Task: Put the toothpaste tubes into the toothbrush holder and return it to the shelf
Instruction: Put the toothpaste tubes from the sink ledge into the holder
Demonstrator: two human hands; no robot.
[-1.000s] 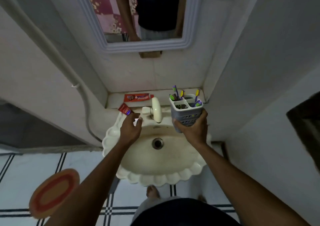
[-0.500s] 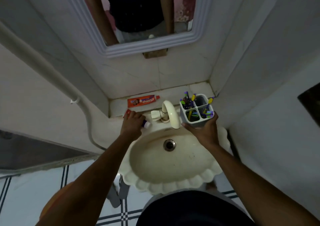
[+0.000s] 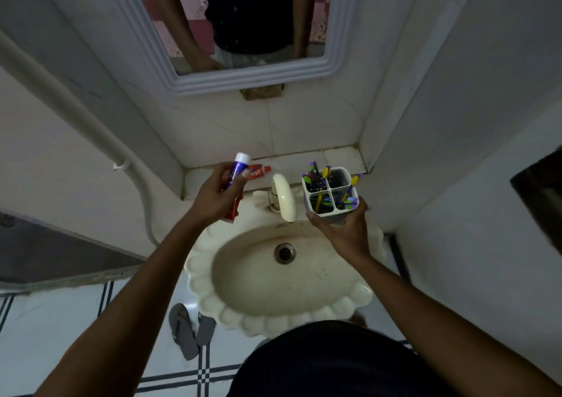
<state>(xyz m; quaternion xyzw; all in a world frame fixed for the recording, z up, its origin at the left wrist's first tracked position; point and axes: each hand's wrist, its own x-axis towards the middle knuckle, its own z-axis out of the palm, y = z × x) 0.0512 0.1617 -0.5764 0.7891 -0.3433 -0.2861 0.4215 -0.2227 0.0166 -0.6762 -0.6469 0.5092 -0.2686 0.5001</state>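
One shelf tube (image 3: 257, 172) half behind hand (image 3: 217, 194)

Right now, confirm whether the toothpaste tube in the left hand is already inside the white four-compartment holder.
No, the left hand holds the red toothpaste tube apart from the white four-compartment holder.

Two toothpaste tubes — one held (image 3: 235, 184), one on the shelf (image 3: 258, 172) — one four-compartment toothbrush holder (image 3: 331, 194).

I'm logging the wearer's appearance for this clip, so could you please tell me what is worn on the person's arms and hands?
Both forearms are bare up to the frame edge, with no sleeves in view. The left hand and right hand wear no gloves, and no rings, watch or bracelets are visible. A dark garment covers the torso below.
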